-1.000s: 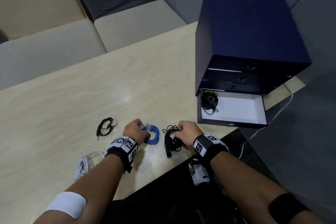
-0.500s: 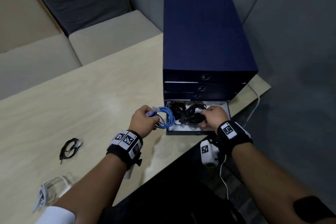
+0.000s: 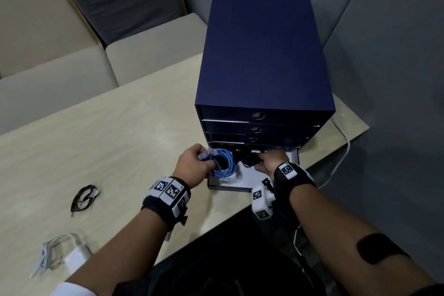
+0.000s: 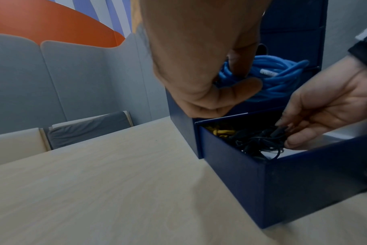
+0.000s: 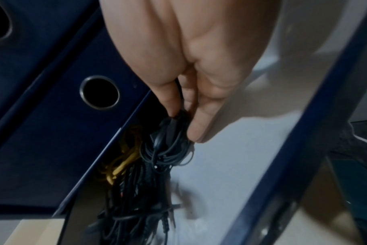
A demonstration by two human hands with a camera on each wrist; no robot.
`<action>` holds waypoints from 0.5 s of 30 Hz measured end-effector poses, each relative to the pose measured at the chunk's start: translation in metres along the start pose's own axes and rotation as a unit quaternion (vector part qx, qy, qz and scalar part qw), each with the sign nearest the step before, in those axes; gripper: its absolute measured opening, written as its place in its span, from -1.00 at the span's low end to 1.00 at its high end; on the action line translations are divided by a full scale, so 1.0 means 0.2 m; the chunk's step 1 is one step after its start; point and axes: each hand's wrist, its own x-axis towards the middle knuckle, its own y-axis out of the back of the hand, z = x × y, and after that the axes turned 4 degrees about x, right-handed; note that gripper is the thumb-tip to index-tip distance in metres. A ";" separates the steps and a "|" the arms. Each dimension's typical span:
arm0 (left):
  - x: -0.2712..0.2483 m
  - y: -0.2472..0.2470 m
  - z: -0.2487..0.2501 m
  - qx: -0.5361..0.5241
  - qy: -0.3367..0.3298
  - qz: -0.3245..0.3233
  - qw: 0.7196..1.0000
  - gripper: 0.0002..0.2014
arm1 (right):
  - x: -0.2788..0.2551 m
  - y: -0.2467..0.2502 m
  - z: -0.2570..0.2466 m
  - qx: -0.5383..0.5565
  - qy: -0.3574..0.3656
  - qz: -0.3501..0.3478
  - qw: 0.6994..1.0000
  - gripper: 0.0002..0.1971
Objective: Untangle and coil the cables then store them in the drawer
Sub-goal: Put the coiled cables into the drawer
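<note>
Blue coiled network cable gripped in left hand, fingers and thumb curled round the loops, held over left end of open bottom drawer of navy cardboard drawer cabinet. Not yet resting on drawer floor; in left wrist view coil hangs above drawer's rim.

Right hand reaching into same drawer, thumb and fingertips pinching thin black cable bundle. Bundle sits on white drawer floor, toward the back, just beside more black cables and a yellow cable tucked under the cabinet front. Black bundle also visible from left wrist, right hand on top of it.

Upper three drawers shut, round finger holes in fronts.

Pale wood table carrying cabinet at right corner. Well left of the hands: small coiled black cable lying flat, and nearer the edge a white cable bundle, blurred. White cord trailing off table's right edge behind cabinet. Beige and grey bench cushions beyond table.
</note>
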 end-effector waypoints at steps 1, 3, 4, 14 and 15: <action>0.00 0.00 0.00 0.001 0.002 0.000 1.000 -0.82 | 0.02 -0.01 0.00 0.004 0.008 -0.002 1.000 -0.64; 0.01 -0.01 0.01 0.000 0.002 -0.001 1.000 -0.79 | 0.03 0.00 0.00 0.037 0.016 -0.003 0.999 -0.68; 0.01 -0.01 0.02 0.002 0.001 -0.004 1.000 -0.78 | 0.03 0.00 0.00 0.057 0.010 0.000 0.998 -0.71; 0.09 -0.23 0.13 0.052 -0.017 -0.098 0.994 -0.79 | -0.25 0.15 -0.05 -0.025 0.074 -0.143 0.987 -0.83; 0.09 -0.26 0.14 0.050 -0.017 -0.110 0.993 -0.79 | -0.29 0.15 -0.06 -0.053 0.087 -0.153 0.983 -0.84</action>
